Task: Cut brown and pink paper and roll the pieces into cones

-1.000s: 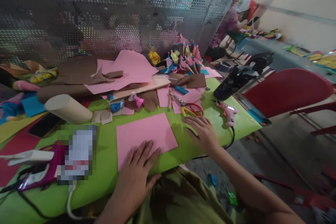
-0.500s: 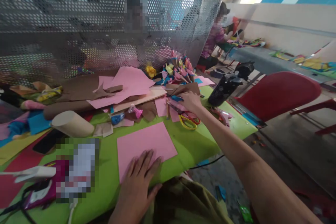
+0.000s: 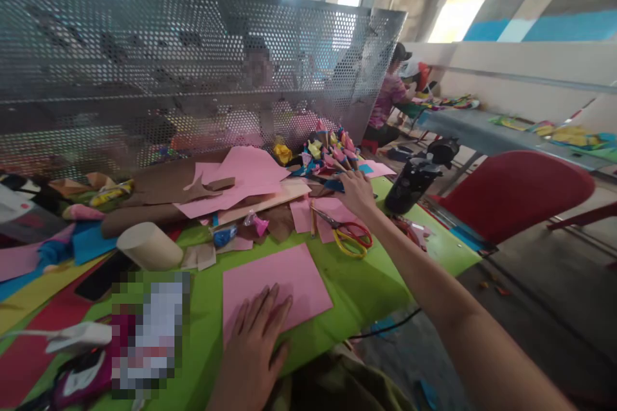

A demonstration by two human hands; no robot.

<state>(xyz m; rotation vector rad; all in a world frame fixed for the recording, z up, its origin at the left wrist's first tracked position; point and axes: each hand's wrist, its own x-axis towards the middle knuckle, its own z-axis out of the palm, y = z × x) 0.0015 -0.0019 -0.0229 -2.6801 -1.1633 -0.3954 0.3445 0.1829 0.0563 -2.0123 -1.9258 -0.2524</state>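
Note:
My left hand (image 3: 255,343) lies flat, fingers spread, on the near edge of a square pink paper sheet (image 3: 279,286) on the green table (image 3: 366,282). My right hand (image 3: 355,191) is stretched far forward over brown and pink paper scraps, beside a blue object (image 3: 333,185) at the foot of a cluster of small coloured paper cones (image 3: 330,151). Its fingers curl down among the scraps; what they touch is hidden. Scissors with red and yellow handles (image 3: 349,236) lie just below the right wrist, and a pencil (image 3: 312,217) lies to their left.
A perforated metal screen (image 3: 193,77) stands behind the table, with a person behind it. A black bottle (image 3: 414,180) and pink glue gun (image 3: 409,229) sit at the right edge, next to a red chair (image 3: 515,196). A paper roll (image 3: 149,246), phone (image 3: 101,276) and loose sheets lie left. Another person sits far back.
My right hand left the table edge beside the pink sheet and reached forward past the scissors to the scraps by the paper cones. My left hand stayed on the sheet. The view tilted upward.

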